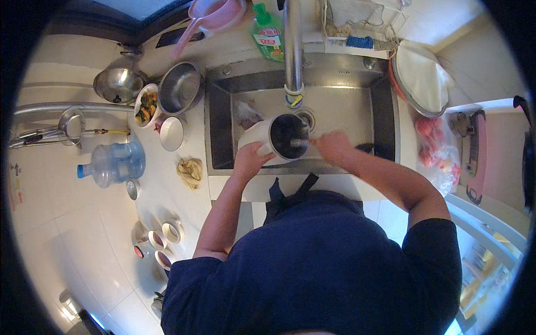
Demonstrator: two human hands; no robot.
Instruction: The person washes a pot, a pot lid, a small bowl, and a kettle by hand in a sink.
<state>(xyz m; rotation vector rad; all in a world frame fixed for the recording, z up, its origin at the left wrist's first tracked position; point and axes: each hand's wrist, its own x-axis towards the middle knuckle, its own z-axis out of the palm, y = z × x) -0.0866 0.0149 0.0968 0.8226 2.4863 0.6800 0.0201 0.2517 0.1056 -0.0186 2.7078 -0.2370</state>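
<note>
A white pot with a dark interior (289, 136) is tilted over the front of a stainless steel sink (343, 100). Its short white handle is gripped by my left hand (250, 160). My right hand (333, 147) is at the pot's right rim, closed around a blurred, pale utensil (298, 143) whose end reaches inside; its kind cannot be made out. Behind the pot, the steel faucet (293, 54) hangs over the basin, near the drain (307, 119). A whitish mesh-like item (248, 115) lies in the sink, partly hidden by the pot.
Left of the sink are a steel bowl (180, 88), a dish of food (146, 105), a white cup (171, 134) and a crumpled cloth (189, 173). A green soap bottle (268, 35) stands behind. To the right are a covered basin (421, 79) and plastic bags (437, 155).
</note>
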